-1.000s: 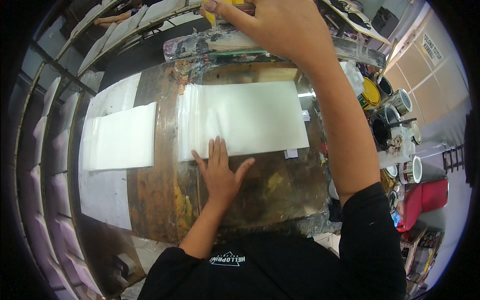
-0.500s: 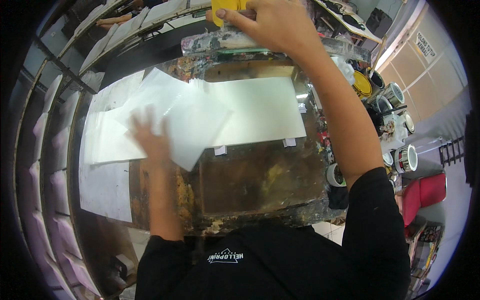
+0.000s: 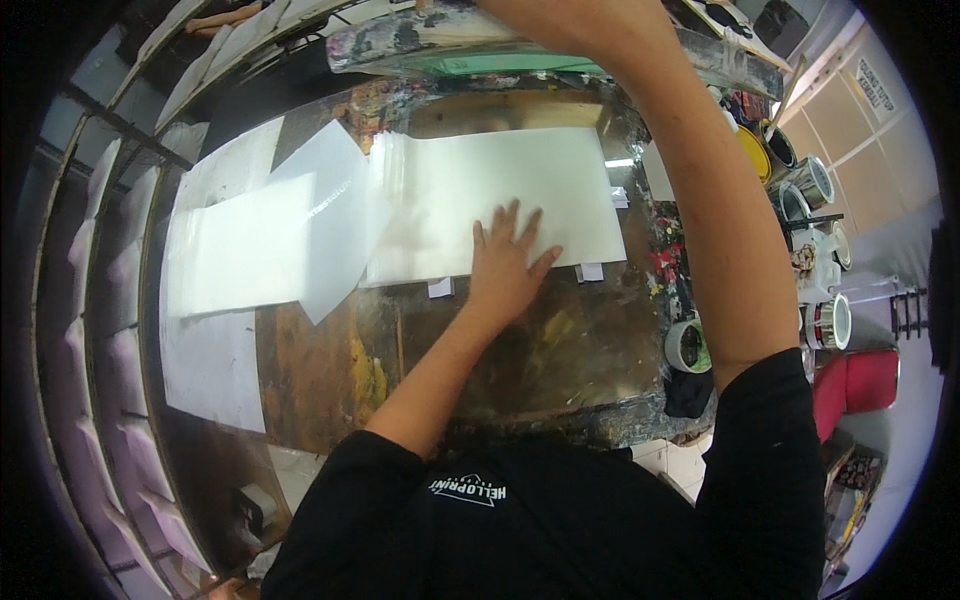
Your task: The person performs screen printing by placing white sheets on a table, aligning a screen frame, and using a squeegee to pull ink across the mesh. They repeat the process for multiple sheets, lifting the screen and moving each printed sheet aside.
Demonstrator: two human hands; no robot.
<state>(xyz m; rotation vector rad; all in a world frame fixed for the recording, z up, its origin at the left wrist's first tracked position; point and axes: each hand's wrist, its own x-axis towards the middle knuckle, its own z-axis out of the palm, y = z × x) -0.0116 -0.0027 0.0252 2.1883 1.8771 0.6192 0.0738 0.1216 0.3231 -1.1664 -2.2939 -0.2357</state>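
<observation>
My left hand (image 3: pixel 508 268) lies with fingers spread on the near part of a white sheet stack (image 3: pixel 500 175) in the middle of the stained table (image 3: pixel 530 350). Small folded white tabs (image 3: pixel 441 288) sit along the stack's edges. Another white stack (image 3: pixel 240 245) rests to the left, and a translucent sheet (image 3: pixel 345 200) lies at an angle beside it. My right hand (image 3: pixel 590 28) reaches to the paint-smeared frame (image 3: pixel 380 48) raised at the far side. Its fingers run past the top edge, so their grip is hidden.
Paint cans (image 3: pixel 812 182) crowd the right side, with a tape roll (image 3: pixel 687 346) and black cloth (image 3: pixel 690 394) at the table's right edge. A red chair (image 3: pixel 870 380) stands beyond. Drying-rack shelves (image 3: pixel 135 370) line the left. Another person's bare limb (image 3: pixel 225 18) shows at the top left.
My left hand has moved right, from the left-hand sheets onto the middle stack. The angled sheet has shifted left. My right hand and the raised frame sit higher in the picture.
</observation>
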